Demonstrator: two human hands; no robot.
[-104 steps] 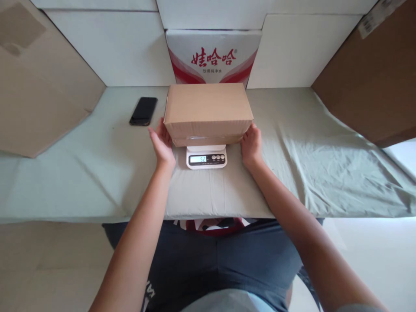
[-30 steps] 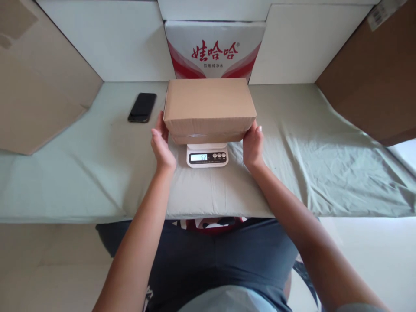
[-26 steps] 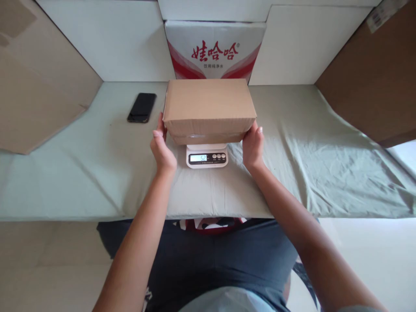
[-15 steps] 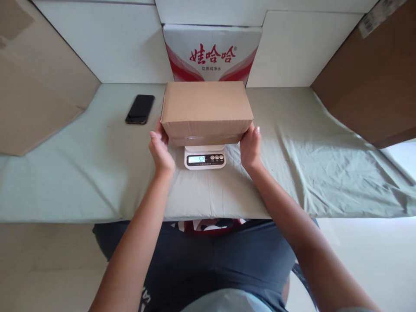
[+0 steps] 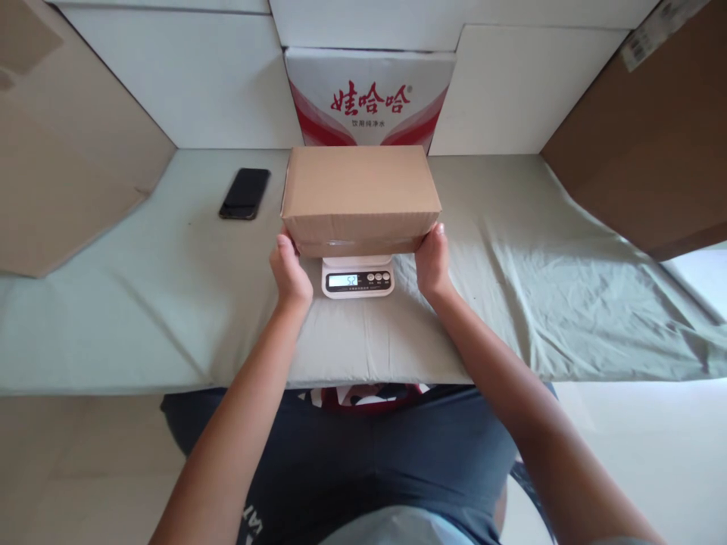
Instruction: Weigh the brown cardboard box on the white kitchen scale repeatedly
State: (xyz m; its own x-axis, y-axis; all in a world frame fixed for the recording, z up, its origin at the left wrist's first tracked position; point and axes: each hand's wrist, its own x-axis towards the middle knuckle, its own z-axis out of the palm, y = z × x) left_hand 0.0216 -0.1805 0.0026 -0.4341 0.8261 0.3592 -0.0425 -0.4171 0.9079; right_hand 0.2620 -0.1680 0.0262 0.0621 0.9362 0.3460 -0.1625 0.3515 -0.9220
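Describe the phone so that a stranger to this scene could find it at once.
Start at the brown cardboard box on the small white scale, mid-table on the green cloth. Look left of the box: the phone lies flat there, the only black, thin, glossy slab around.

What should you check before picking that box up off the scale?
1. Box sits on the scale: ok.
2. Display lit and in view, seems to read 52: ok.
3. Left hand at the box's left lower corner: ok.
4. Right hand at the right lower corner: ok.
5. Firm grip under the box: cannot tell.
6. Phone lies apart from the box: ok.
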